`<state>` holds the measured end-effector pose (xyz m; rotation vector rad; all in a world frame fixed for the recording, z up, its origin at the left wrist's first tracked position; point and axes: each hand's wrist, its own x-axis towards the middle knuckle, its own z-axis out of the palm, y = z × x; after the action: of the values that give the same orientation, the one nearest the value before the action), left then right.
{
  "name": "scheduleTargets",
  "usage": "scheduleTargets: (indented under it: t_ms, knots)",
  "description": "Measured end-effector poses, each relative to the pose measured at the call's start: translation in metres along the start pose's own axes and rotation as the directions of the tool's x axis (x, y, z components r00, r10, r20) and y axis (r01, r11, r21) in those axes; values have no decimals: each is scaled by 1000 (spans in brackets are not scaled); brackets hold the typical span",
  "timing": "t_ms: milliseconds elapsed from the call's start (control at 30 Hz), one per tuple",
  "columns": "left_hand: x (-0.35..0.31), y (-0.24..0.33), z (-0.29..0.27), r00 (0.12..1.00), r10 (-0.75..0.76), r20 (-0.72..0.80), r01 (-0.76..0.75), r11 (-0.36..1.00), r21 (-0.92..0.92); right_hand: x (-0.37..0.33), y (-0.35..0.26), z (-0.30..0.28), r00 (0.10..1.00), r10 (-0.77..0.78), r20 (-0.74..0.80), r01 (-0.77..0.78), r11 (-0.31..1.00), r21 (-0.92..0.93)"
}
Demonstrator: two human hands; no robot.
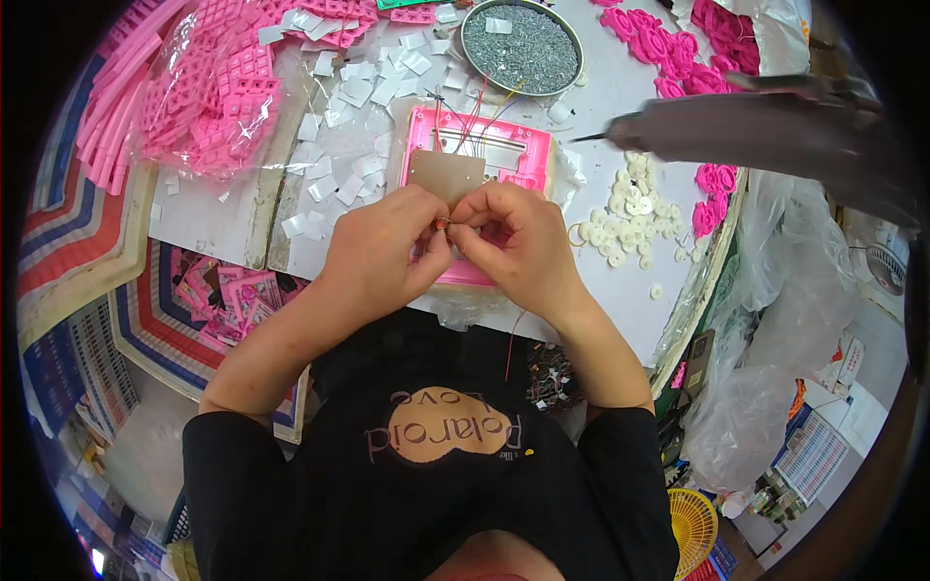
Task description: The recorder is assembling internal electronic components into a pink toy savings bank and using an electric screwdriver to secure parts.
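My left hand and my right hand meet over the near part of a pink plastic housing, both closed in a pinch. Between their fingertips shows a small orange-red part, too small to name. The left fingers grip it; what the right fingers pinch right beside it is hidden. A flat brown board lies in the housing just beyond my fingers. Thin red, blue and dark wires rise from the housing's far side. My hands cover much of its near side.
A dark electric screwdriver juts in from the right, bit pointing left. Beyond the housing stands a round dish of screws. White squares are scattered leftward, near bagged pink parts. White discs and pink pieces lie right.
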<state>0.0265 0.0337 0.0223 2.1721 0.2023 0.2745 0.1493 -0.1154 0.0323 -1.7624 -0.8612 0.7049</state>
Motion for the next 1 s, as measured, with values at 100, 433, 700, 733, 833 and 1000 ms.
scheduleTargets:
  t_ms: [100, 433, 700, 733, 833, 1000]
  knots:
    - [0, 1, -1, 1000, -17, -11, 17, 1000, -2, 0, 7, 3, 1000, -22, -15, 22, 1000, 12]
    - [-3, -3, 2, 999, -39, -22, 39, 999, -27, 0, -1, 1, 1000, -22, -6, 21, 998, -51]
    - [-4, 3, -12, 996, -75, -54, 77, 997, 21, -2, 6, 2, 1000, -13, -12, 14, 996, 89]
    - [-5, 5, -14, 995, -90, -43, 91, 996, 20, -2, 7, 3, 1000, -21, -23, 23, 998, 66]
    - [-7, 2, -9, 996, -61, -65, 60, 998, -22, -2, 8, 4, 999, -36, -37, 37, 999, 21]
    - [-9, -1, -7, 995, -77, -63, 76, 997, -30, -2, 9, 2, 999, -44, -24, 44, 999, 3]
